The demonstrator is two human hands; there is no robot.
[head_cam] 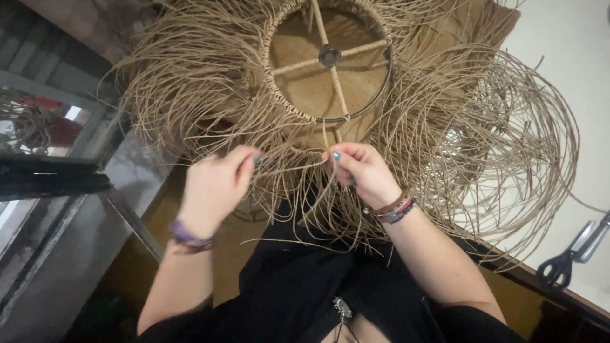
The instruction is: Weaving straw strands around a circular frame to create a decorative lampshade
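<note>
A round metal lampshade frame (381,86) with cord-wrapped spokes and a centre hub (330,55) lies tilted in front of me, part of its rim wrapped in tan cord. Many loose tan cord strands (190,95) fan out from it on all sides. My left hand (216,187), wearing a purple wristband, pinches strands below the rim. My right hand (359,171), with beaded bracelets and painted nails, grips strands right beside it near the rim's lower edge. A taut strand runs between both hands.
A white tabletop (572,76) lies at the right, with black-handled scissors (572,254) near its edge. A glass-and-metal cabinet (57,146) stands at the left. My dark clothing (305,286) fills the bottom.
</note>
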